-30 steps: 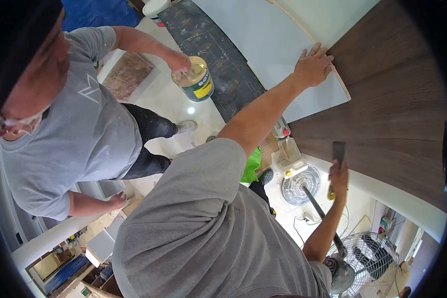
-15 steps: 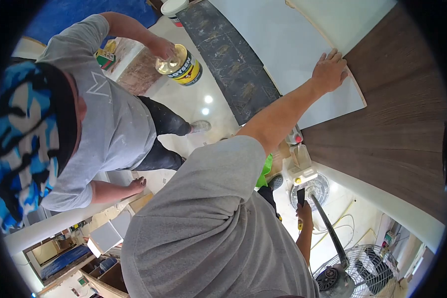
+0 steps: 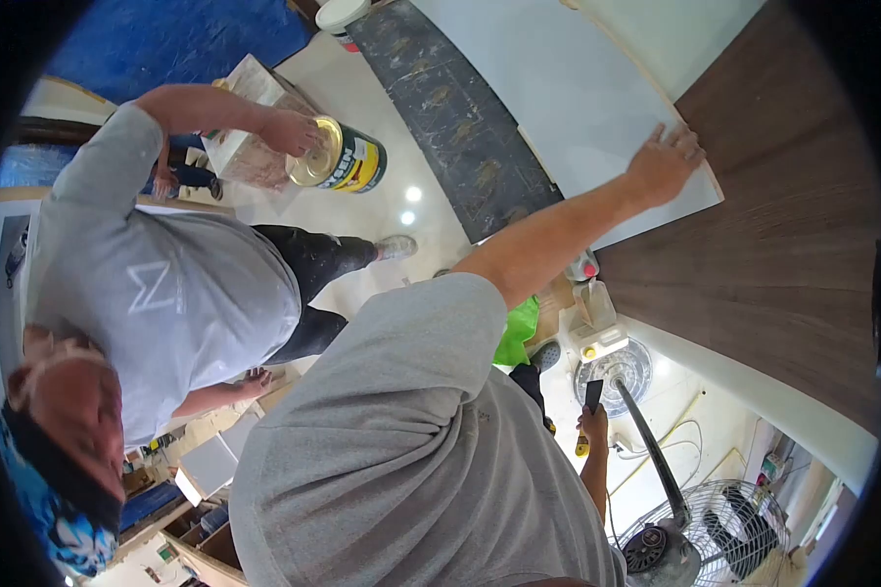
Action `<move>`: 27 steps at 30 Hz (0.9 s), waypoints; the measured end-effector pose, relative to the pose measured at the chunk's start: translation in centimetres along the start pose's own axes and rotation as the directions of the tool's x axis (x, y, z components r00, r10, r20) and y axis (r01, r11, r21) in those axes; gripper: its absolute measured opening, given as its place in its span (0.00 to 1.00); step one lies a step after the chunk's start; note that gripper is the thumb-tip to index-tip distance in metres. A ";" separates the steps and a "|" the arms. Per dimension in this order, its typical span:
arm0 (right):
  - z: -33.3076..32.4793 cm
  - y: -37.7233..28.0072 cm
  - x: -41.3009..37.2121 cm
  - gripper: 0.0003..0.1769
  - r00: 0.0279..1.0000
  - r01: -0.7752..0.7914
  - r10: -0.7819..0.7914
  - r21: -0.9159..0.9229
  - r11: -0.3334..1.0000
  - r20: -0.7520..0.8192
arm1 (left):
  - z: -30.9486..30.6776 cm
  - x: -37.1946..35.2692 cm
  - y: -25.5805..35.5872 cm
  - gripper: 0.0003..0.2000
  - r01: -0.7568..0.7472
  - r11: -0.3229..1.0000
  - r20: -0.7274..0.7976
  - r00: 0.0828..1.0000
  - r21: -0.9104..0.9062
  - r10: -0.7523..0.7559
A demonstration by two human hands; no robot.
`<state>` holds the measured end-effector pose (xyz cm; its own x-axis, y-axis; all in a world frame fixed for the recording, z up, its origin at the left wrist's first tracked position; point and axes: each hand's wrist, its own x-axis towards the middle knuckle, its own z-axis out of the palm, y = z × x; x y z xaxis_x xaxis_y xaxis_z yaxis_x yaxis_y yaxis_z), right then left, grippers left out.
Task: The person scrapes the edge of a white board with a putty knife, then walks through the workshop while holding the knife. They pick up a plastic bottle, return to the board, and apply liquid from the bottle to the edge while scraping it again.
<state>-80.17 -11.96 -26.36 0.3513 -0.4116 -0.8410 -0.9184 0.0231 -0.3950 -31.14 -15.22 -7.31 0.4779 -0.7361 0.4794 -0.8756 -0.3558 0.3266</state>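
My left hand [image 3: 666,164] lies with its fingers stretched out on the white panel [image 3: 597,127], near its right edge. That panel rests against a dark wood-grain surface [image 3: 764,166]. Lower down, my right hand [image 3: 593,425] is closed around a putty knife [image 3: 594,395], whose dark blade points up and whose yellow handle shows below the fist. The knife is held beside the pole of a standing fan [image 3: 651,440], apart from the panel.
A co-worker in a grey shirt [image 3: 206,303] stands at left, one hand on a paint can [image 3: 352,161]. A dark stained board [image 3: 450,108] adjoins the panel. Plastic jugs [image 3: 597,338] stand near the fan's round base [image 3: 626,367]. Cables [image 3: 680,426] lie on the floor.
My left hand has shifted slightly right and down along the panel. The co-worker has leaned and turned, and the paint can has moved left and tipped further. My right hand keeps the putty knife.
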 end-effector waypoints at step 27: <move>2.2 -7.6 7.2 0.09 0.933 0.345 -0.264 -0.391 0.854 0.246 | -5.9 -32.6 -4.0 0.28 0.684 0.687 0.308 0.727 -0.247 -0.613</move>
<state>-70.24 -13.09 -30.22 0.6150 -0.1661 -0.7708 -0.7339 -0.4781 -0.4825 -42.82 13.59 -19.45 0.8631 -0.4945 -0.1025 -0.2575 -0.6055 0.7530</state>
